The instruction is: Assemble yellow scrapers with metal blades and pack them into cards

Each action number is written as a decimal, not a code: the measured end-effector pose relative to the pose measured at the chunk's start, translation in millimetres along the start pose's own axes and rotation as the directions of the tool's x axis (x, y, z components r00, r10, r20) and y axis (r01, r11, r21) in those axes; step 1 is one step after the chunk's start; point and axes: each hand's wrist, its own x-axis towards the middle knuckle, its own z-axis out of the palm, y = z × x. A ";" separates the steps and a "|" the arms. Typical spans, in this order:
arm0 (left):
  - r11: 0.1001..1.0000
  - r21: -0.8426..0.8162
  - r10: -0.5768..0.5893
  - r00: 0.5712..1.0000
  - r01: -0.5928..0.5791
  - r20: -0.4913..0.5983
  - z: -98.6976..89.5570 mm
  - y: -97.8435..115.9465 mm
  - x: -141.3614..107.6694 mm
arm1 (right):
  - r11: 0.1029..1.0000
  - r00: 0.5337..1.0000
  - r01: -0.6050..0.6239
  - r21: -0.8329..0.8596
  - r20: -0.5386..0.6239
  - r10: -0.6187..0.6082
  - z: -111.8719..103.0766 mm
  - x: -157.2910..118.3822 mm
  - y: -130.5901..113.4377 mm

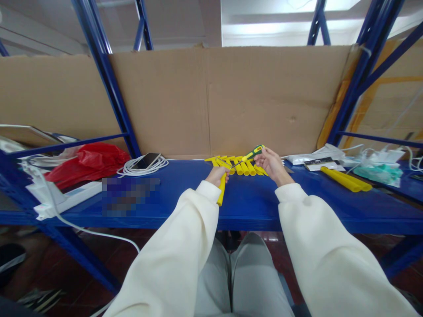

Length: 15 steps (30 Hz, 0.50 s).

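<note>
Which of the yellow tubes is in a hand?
The yellow tube gripped by the left hand, one end jutting below; the row of tubes behind and the pair at right lie on the blue shelf.

I see all of this through one camera worn on my head, facing forward and down along my own arms. My left sleeve (172, 255) and right sleeve (327, 246) are nearest the lens, with my lap (247, 277) between them. My left hand (216, 175) and right hand (269, 165) sit farther off, around the middle, viewed from above and behind. The wide view spans the surface (251, 204), a cardboard panel (211, 101) faces me on the far side, and the lit ceiling (284, 26) shows over its top edge.
</note>
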 end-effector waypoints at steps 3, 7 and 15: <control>1.000 -0.007 0.005 1.000 -0.005 -0.002 0.1 0.2 0.2 | 0.999 0.998 0.039 -0.033 -0.043 -0.041 -0.8 1.9 3.2; 1.000 -0.012 0.005 1.000 -0.004 0.006 0.3 0.4 1.2 | 0.995 0.987 0.083 -0.061 -0.136 -0.091 -1.9 4.1 6.8; 1.000 -0.028 0.000 1.000 0.000 0.004 0.3 -0.2 1.1 | 0.985 0.980 0.101 -0.143 -0.154 -0.123 -3.2 3.9 8.6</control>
